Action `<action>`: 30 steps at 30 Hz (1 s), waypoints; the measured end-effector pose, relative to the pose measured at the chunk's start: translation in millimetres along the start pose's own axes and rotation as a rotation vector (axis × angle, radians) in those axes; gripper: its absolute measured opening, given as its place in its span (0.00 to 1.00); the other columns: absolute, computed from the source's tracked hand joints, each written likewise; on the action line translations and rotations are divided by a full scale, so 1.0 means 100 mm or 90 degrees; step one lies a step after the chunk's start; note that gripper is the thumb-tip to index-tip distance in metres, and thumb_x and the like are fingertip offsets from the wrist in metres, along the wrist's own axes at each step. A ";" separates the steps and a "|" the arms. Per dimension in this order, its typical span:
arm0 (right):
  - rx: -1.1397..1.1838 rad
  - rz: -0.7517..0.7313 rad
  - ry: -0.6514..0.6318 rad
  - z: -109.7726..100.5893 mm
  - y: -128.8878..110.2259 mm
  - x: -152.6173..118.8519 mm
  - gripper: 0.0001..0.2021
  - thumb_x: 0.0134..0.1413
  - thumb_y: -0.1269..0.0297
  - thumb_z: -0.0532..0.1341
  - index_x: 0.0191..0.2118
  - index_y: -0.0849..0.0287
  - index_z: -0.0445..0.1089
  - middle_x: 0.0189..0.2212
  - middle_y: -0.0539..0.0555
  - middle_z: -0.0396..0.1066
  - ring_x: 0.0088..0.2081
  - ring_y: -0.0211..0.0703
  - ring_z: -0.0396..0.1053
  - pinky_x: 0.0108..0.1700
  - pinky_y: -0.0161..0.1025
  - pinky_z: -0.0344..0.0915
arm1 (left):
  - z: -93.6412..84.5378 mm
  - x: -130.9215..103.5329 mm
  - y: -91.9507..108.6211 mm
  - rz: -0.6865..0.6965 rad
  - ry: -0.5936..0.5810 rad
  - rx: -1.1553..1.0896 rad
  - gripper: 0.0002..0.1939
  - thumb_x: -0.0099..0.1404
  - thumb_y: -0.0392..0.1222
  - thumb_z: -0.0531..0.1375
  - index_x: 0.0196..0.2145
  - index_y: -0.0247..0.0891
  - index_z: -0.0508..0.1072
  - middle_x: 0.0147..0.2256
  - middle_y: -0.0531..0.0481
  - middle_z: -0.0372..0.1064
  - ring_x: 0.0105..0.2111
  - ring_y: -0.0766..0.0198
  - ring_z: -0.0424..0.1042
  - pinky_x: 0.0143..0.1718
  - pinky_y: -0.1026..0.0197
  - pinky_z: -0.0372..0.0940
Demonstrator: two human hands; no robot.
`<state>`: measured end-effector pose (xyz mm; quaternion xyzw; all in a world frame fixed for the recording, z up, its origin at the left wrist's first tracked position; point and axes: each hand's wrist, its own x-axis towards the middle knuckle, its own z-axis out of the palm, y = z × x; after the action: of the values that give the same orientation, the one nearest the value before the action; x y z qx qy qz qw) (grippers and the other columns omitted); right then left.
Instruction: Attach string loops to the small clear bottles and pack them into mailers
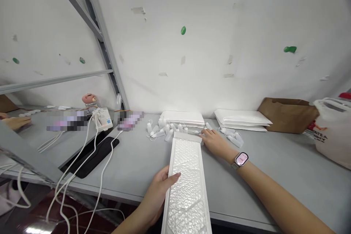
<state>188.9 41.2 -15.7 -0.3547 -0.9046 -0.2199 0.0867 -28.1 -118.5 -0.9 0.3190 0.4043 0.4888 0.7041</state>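
Observation:
A long white bubble mailer (188, 179) lies tilted over the table's front edge, its open end toward the wall. My left hand (164, 186) grips its left side, thumb on top. Beyond the mailer's open end, my right hand (212, 140) reaches among small white bottles (167, 129); its fingertips are partly hidden behind the mailer's corner, and what they hold is unclear. More small bottles (235, 139) lie to the right of that hand. A watch (241, 159) is on my right wrist.
Behind are two stacks of white mailers (183, 117) (241, 117). A brown paper bag (287, 115) and a white plastic bag (333, 131) stand right. Left are white cables (102, 175), a power strip (102, 119), a black mat (94, 157), a metal post (109, 55) and another person's hand (16, 122).

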 end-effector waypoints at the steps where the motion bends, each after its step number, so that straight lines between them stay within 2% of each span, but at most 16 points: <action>1: -0.003 -0.010 -0.004 -0.01 -0.01 0.00 0.14 0.51 0.80 0.50 0.41 0.61 0.67 0.41 0.60 0.66 0.41 0.49 0.64 0.41 0.43 0.60 | -0.01 0.01 -0.01 -0.002 0.001 0.002 0.18 0.53 0.42 0.61 0.43 0.33 0.71 0.40 0.42 0.73 0.39 0.54 0.72 0.42 0.55 0.63; 4: 0.011 -0.019 -0.006 -0.06 -0.02 -0.01 0.12 0.51 0.79 0.51 0.38 0.61 0.67 0.43 0.61 0.65 0.41 0.50 0.65 0.40 0.43 0.62 | -0.03 0.03 -0.03 -0.004 0.013 0.010 0.18 0.54 0.42 0.61 0.43 0.34 0.70 0.40 0.42 0.73 0.39 0.55 0.72 0.42 0.56 0.63; 7: 0.122 0.031 0.048 -0.12 0.01 -0.03 0.08 0.52 0.74 0.54 0.39 0.62 0.65 0.43 0.62 0.64 0.43 0.50 0.64 0.41 0.46 0.63 | -0.04 0.03 -0.02 -0.007 0.027 0.021 0.18 0.54 0.42 0.61 0.42 0.34 0.71 0.40 0.42 0.73 0.39 0.55 0.72 0.41 0.57 0.63; 9: 0.282 0.130 0.127 -0.18 0.03 -0.04 0.07 0.54 0.69 0.55 0.40 0.60 0.64 0.41 0.60 0.66 0.41 0.49 0.65 0.41 0.46 0.64 | -0.04 0.03 -0.01 -0.010 0.037 0.034 0.18 0.53 0.43 0.61 0.42 0.34 0.71 0.40 0.42 0.73 0.39 0.54 0.72 0.42 0.56 0.63; 12: 0.622 0.292 0.228 -0.33 0.01 -0.05 0.10 0.55 0.62 0.54 0.42 0.58 0.61 0.38 0.56 0.68 0.36 0.43 0.67 0.37 0.43 0.65 | -0.05 0.04 -0.02 -0.002 0.049 0.057 0.20 0.53 0.45 0.61 0.43 0.35 0.70 0.42 0.43 0.72 0.41 0.54 0.71 0.43 0.57 0.63; 15: 0.931 0.319 0.266 -0.47 -0.09 -0.03 0.13 0.54 0.61 0.56 0.45 0.56 0.59 0.35 0.54 0.69 0.34 0.41 0.68 0.36 0.41 0.65 | -0.06 0.06 -0.06 0.003 0.043 0.074 0.21 0.54 0.46 0.61 0.45 0.36 0.69 0.43 0.43 0.71 0.42 0.54 0.70 0.43 0.57 0.63; 18: 1.075 0.294 0.242 -0.55 -0.22 0.00 0.13 0.51 0.62 0.59 0.42 0.56 0.60 0.30 0.51 0.70 0.33 0.40 0.68 0.37 0.40 0.65 | -0.06 0.07 -0.09 0.008 0.031 0.091 0.23 0.55 0.46 0.60 0.47 0.35 0.68 0.45 0.43 0.70 0.44 0.53 0.69 0.45 0.55 0.62; 21: 1.095 0.264 0.164 -0.55 -0.31 0.00 0.12 0.51 0.61 0.59 0.42 0.56 0.61 0.30 0.51 0.69 0.33 0.40 0.70 0.38 0.42 0.66 | -0.04 0.07 -0.10 0.020 0.022 0.105 0.24 0.55 0.46 0.60 0.48 0.36 0.67 0.46 0.43 0.69 0.46 0.53 0.67 0.48 0.54 0.60; 24: 0.992 0.251 0.096 -0.50 -0.33 -0.02 0.13 0.52 0.58 0.57 0.43 0.55 0.64 0.30 0.52 0.68 0.30 0.39 0.69 0.33 0.41 0.66 | -0.04 0.06 -0.10 0.021 0.015 0.106 0.24 0.56 0.47 0.60 0.49 0.37 0.66 0.46 0.44 0.69 0.46 0.54 0.67 0.48 0.54 0.60; 26: 0.862 0.258 0.100 -0.46 -0.31 -0.02 0.12 0.52 0.57 0.57 0.41 0.55 0.69 0.31 0.52 0.67 0.29 0.39 0.66 0.32 0.41 0.65 | -0.05 0.06 -0.10 0.018 0.017 0.103 0.24 0.56 0.47 0.59 0.49 0.37 0.66 0.46 0.44 0.70 0.45 0.54 0.68 0.48 0.55 0.60; 28: 0.747 0.277 0.139 -0.43 -0.29 -0.02 0.11 0.50 0.57 0.59 0.38 0.55 0.71 0.33 0.53 0.66 0.30 0.40 0.64 0.33 0.41 0.64 | -0.05 0.06 -0.10 0.016 0.014 0.102 0.24 0.55 0.47 0.60 0.49 0.37 0.66 0.45 0.44 0.70 0.44 0.54 0.68 0.47 0.55 0.61; 30: 0.688 0.292 0.174 -0.43 -0.27 -0.01 0.11 0.48 0.58 0.61 0.38 0.55 0.71 0.32 0.54 0.66 0.30 0.40 0.62 0.33 0.41 0.64 | -0.05 0.06 -0.10 0.011 -0.003 0.102 0.24 0.55 0.47 0.60 0.49 0.37 0.66 0.45 0.44 0.70 0.44 0.54 0.69 0.46 0.56 0.61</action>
<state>171.6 3.0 13.2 -0.4152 -0.7691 0.2520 0.4154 -26.9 -115.4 -13.6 0.3786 0.4378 0.4603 0.6731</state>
